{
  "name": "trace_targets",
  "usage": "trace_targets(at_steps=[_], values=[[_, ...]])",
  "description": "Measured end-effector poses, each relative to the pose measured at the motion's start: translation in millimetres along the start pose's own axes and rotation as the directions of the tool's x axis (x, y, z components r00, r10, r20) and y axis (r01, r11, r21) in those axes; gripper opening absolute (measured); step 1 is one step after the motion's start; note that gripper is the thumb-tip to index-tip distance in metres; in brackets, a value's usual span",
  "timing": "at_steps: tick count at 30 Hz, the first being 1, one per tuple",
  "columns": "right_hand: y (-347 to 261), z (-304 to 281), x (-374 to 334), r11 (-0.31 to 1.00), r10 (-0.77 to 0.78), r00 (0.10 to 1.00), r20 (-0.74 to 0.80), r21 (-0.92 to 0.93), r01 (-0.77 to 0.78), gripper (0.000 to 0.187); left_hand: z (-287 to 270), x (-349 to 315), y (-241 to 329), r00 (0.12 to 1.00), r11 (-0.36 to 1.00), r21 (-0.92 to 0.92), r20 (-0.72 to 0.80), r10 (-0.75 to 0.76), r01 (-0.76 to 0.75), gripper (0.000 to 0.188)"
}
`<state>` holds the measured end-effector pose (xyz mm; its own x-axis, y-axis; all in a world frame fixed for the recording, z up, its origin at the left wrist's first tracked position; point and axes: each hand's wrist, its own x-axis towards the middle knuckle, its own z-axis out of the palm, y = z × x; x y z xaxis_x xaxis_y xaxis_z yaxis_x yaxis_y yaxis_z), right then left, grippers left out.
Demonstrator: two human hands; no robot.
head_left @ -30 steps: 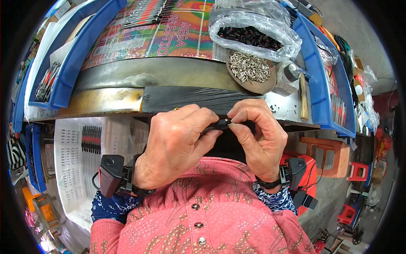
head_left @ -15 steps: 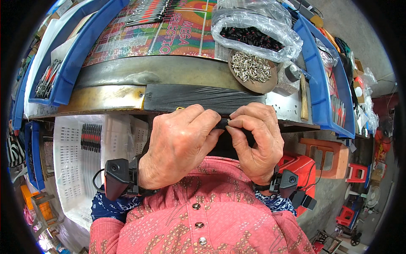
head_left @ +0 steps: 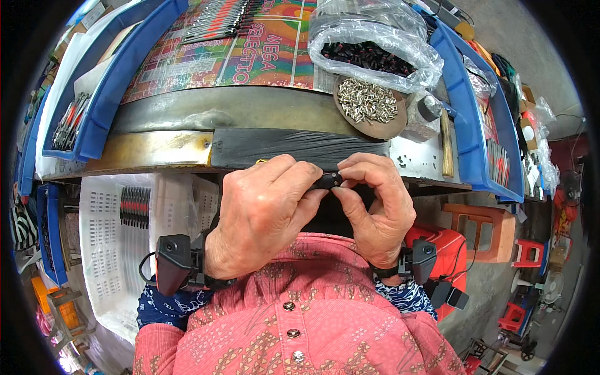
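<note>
Between my two hands, just off the bench's near edge, is a small dark, rounded part [head_left: 327, 181] with a bright metal spot at its right end. My left hand [head_left: 257, 215] pinches its left side between thumb and curled fingers, which hide much of it. At the other end, thumb and forefinger of my right hand [head_left: 380, 209] close on its tip. Whether they also hold a small pin cannot be made out. Beyond the hands a brown dish [head_left: 389, 129] carries a heap of small silver metal pins [head_left: 365, 100].
Behind the dish lies a clear plastic bag [head_left: 419, 74] of dark parts. A metal block [head_left: 422, 128] and a wooden handle [head_left: 447, 147] are beside it. Blue bins [head_left: 115, 103] flank the bench. A white crate [head_left: 103, 250] with red-and-black tools stands at left, a red stool [head_left: 453, 250] at right.
The dark part shows more between my hands now. My right fingertips have shifted slightly on its end; the left hand keeps its grip. The whole view has shifted a little.
</note>
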<state>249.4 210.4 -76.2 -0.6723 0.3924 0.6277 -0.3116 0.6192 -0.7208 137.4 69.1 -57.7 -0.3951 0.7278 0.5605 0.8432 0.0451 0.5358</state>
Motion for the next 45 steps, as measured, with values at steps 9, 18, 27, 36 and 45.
trace_targets(at_steps=[9,18,27,36,45], values=[[-14,-11,1,0.738,0.502,0.814,0.293,0.346,-0.58,0.024,-2,-3,3,1.0,1.0,0.019,0.015,0.004,-0.004,0.025],[-16,-5,8,0.63,0.601,0.735,0.316,0.378,-0.678,0.012,4,-6,4,0.999,0.997,0.061,0.006,0.045,-0.045,0.025],[-15,14,-7,0.744,0.549,0.835,0.044,0.43,-0.511,0.006,10,-4,3,0.996,0.996,0.058,-0.056,0.07,-0.066,0.023],[3,1,-8,0.604,0.469,0.846,0.254,0.606,-0.517,0.013,3,-3,-7,0.998,0.992,-0.112,0.011,0.054,-0.053,0.023],[3,-2,-5,0.555,0.493,0.79,0.365,0.567,-0.609,0.012,10,-8,-7,0.999,0.996,-0.087,-0.021,0.03,-0.032,0.021]])
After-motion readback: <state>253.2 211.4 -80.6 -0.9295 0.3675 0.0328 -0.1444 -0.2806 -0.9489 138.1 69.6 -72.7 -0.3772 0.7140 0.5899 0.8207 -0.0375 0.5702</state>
